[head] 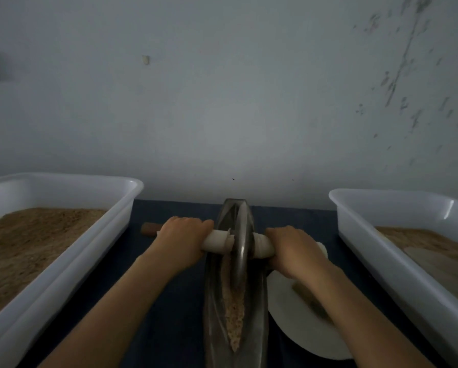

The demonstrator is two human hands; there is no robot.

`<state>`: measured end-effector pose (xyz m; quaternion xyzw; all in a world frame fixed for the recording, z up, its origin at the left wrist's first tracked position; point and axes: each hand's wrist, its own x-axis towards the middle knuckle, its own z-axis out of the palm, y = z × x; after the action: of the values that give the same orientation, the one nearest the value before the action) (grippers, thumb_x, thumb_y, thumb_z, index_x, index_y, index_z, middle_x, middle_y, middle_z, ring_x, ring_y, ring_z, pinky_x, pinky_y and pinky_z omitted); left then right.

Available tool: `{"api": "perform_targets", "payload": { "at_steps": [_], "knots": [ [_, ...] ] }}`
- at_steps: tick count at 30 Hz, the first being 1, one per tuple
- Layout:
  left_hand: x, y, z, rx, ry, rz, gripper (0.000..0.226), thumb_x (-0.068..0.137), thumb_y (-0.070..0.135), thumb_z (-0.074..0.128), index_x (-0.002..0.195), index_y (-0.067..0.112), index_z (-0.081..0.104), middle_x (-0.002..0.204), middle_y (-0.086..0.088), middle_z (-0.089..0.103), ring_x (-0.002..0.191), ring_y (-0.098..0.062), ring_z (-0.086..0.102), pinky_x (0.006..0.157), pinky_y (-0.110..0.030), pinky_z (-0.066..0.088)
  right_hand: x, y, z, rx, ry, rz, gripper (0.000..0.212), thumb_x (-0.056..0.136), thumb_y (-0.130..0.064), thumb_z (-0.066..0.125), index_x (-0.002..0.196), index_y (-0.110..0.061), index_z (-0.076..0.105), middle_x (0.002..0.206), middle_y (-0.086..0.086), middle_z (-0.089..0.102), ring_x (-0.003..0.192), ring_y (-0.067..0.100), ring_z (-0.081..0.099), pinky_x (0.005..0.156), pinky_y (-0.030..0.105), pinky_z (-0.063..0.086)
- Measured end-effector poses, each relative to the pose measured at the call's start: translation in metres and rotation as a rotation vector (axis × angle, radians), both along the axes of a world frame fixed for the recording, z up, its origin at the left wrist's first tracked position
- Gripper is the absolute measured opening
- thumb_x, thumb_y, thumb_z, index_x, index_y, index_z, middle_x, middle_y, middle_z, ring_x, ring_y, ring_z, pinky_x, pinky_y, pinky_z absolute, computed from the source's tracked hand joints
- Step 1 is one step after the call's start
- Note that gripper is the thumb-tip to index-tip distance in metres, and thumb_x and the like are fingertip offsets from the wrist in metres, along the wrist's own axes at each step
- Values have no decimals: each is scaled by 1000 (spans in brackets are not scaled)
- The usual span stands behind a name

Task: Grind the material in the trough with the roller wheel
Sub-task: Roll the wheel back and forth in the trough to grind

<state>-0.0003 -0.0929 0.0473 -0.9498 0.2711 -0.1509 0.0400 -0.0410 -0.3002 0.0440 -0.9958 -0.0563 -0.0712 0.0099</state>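
Gripping wrapped axle, hands (181, 239) (293, 251) roll steel wheel (240, 251) through coarse grain (234, 309).

Bench surface, as it lies under my arms.

Dark blue cloth-covered table (169, 301) runs up to the pale wall. Directly on it: long dark metal boat-shaped trough (212, 301) at centre, lengthwise away from me; white rectangular plastic tub of brown powder (63, 251) at left; second white plastic tub, also holding brown powder (398, 261), at right; round white plate (297, 328) just beside the trough's right flank; short brown cylindrical stick (148, 229) left of the trough, near the far edge.
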Motion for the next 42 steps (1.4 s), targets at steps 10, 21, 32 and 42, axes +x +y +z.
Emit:
{"api": "perform_targets", "payload": {
  "at_steps": [10, 21, 32, 42],
  "knots": [
    [-36, 7, 24, 185, 337, -50, 28, 83, 27, 60, 110, 22, 54, 111, 1, 61, 102, -16, 58, 75, -23, 39, -40, 3, 25, -56, 333, 103, 23, 74, -24, 66, 63, -25, 45, 66, -7, 49, 66, 13, 54, 46, 20, 34],
    [-2, 0, 3, 66, 17, 15, 32, 87, 32, 54, 116, 22, 44, 118, 1, 56, 109, -21, 55, 85, -32, 38, -1, 3, -1, 16, -50, 5, 13, 84, -27, 59, 93, -23, 51, 98, -2, 61, 92, 20, 60, 64, 26, 33],
    [3, -7, -9, -40, -203, 50, 33, 84, 28, 58, 114, 24, 43, 111, 4, 55, 103, -18, 52, 82, -30, 30, 8, -2, -15, 6, -266, -14, 12, 87, -23, 55, 93, -20, 46, 101, -1, 59, 94, 20, 55, 71, 28, 27],
    [-34, 3, 27, 160, 349, 24, 36, 84, 29, 62, 118, 24, 51, 116, 0, 59, 106, -17, 56, 83, -28, 42, -27, 3, 20, -47, 297, 101, 19, 76, -23, 66, 70, -24, 47, 69, -9, 48, 71, 13, 53, 48, 19, 33]
  ]
}}
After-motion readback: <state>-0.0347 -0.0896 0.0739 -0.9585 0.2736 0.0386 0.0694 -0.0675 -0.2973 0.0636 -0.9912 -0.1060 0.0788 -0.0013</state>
